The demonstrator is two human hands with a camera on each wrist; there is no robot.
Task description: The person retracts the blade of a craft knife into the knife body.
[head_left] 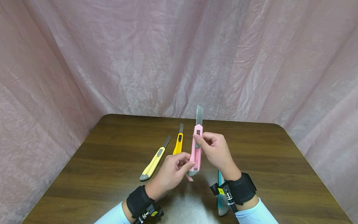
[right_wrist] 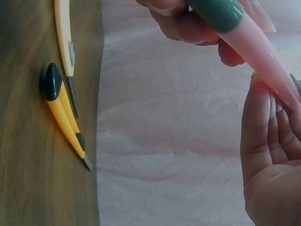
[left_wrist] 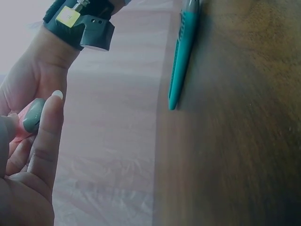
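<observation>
A pink box cutter (head_left: 197, 149) with a grey end cap is held up over the table, its wide blade (head_left: 199, 115) extended and pointing away. My right hand (head_left: 217, 150) pinches it near the slider, thumb on the front face. Lower down, my left hand (head_left: 174, 171) pinches the handle close to the grey end. In the right wrist view the pink handle (right_wrist: 258, 49) runs between both hands. The left wrist view shows only the grey cap (left_wrist: 34, 115) and a bit of pink among the fingers.
On the brown table (head_left: 112, 146) left of my hands lie a pale yellow cutter (head_left: 153, 163) and a deeper yellow cutter (head_left: 178, 144), both with blades out. A teal cutter (head_left: 222, 203) lies partly hidden under my right wrist. A pink curtain (head_left: 167, 56) hangs behind the table.
</observation>
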